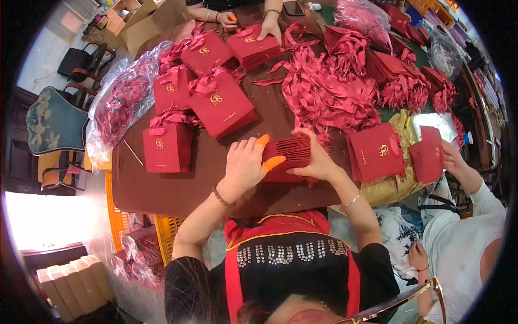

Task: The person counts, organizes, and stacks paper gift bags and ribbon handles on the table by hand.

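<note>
Between my two hands, near the table's front edge, is a thick stack of folded red paper bags (291, 153), its layered edges facing up. My left hand (245, 162), with orange covers on two fingertips, closes on the stack's left side. On its right side my right hand (315, 159) grips with thumb and fingers. Just beyond stand red gift bags with gold lettering, the nearest a large one (222, 105) and another (167, 150) at the left. A heap of red ribbons (329, 89) lies behind my right hand.
Across the brown table (202, 194), a co-worker's hands touch a red bag (253, 47). At the right, another person's hand holds a red piece (429, 156) beside a bag stack (375, 154). A plastic sack (127, 102) lies at the left edge. Ribboned bundles (399, 81) fill the back right.
</note>
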### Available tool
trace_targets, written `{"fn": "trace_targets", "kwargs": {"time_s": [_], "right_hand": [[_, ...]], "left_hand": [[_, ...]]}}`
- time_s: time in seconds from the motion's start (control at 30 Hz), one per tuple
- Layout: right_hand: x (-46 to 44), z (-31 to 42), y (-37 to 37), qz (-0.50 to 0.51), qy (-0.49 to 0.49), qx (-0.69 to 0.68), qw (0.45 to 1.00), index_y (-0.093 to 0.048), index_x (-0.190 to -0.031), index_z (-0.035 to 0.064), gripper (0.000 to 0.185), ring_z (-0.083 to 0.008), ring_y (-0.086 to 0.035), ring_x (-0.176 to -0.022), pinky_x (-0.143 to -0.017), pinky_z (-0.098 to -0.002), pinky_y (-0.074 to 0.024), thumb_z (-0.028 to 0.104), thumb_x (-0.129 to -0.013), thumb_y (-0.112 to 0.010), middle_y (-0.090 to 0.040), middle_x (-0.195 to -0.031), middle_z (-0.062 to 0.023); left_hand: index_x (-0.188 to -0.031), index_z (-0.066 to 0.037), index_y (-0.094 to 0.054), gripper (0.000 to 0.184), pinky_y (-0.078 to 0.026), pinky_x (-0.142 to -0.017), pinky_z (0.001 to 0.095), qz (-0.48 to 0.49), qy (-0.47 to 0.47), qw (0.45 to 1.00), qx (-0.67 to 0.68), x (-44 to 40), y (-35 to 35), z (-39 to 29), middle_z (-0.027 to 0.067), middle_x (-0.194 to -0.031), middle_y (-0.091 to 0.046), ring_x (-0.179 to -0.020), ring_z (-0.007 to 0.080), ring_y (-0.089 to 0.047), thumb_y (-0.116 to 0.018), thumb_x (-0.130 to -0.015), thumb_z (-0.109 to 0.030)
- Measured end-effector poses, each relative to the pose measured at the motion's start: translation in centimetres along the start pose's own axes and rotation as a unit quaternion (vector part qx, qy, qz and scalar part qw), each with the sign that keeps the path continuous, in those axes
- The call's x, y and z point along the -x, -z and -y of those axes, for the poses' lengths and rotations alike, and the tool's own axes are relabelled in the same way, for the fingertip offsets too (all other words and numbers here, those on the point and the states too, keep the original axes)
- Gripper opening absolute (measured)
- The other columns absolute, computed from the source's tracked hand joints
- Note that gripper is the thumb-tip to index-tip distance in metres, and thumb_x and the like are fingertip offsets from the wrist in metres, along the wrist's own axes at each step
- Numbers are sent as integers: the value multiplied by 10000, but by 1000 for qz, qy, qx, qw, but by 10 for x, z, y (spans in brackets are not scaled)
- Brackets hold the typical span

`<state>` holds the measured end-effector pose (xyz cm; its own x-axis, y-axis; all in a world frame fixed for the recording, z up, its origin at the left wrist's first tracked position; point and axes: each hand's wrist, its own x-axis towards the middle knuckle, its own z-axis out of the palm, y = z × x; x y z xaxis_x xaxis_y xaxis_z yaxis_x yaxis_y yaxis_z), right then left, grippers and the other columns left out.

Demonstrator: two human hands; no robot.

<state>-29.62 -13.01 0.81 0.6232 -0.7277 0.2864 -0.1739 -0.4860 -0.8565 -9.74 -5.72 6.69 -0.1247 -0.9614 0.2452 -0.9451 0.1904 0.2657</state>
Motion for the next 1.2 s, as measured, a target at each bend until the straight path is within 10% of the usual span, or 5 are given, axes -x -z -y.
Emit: {"fn": "trace_targets", "kwargs": {"time_s": [0.1,0.7,0.83,0.97,1.2], "right_hand": [[3,-6,4,25,-13,28,999,-362,-1166,49,785,-244,-485,-1028,-889,-339,-383,145,-534,-817,-471,-1068,-120],[-7,32,10,55,72,77,993,-463,-1193,-4,634,-328,-384,-1193,-1003,-402,-302,302,-688,-693,-424,-1253,-196],[0,17,-6,-46,6,-234,971,-237,-1338,39,940,-280,-315,-1247,-1004,-380,-289,299,-613,-777,-277,-1369,-146],[7,4,-1,35,37,-179,983,-69,-1384,70,1149,-279,-236,-1291,-1025,-373,-263,210,-539,-834,-177,-1415,-135],[8,-14,-8,7,-29,-42,999,-341,-1181,34,743,-251,-517,-1003,-894,-346,-404,128,-588,-779,-495,-1080,-126]], "left_hand": [[-1050,6,-542,624,-404,-757,376,-109,-147,982,-42,-6,8,0,128,-851,-559,-818,263,-528,-632,-694,-499],[-1023,-8,-485,512,-409,-689,326,57,-168,980,-89,-12,-5,-8,89,-844,-482,-794,229,-502,-679,-629,-270],[-1034,-4,-486,517,-422,-691,324,37,-178,976,-117,-13,-3,-9,88,-841,-490,-789,232,-516,-682,-620,-243],[-1034,-13,-491,509,-429,-681,321,59,-168,980,-95,-12,-3,-9,84,-841,-500,-787,236,-531,-690,-629,-248],[-1057,-14,-473,561,-433,-740,332,77,-153,983,-62,-11,-4,-10,94,-884,-513,-842,233,-532,-714,-614,-261]]}}
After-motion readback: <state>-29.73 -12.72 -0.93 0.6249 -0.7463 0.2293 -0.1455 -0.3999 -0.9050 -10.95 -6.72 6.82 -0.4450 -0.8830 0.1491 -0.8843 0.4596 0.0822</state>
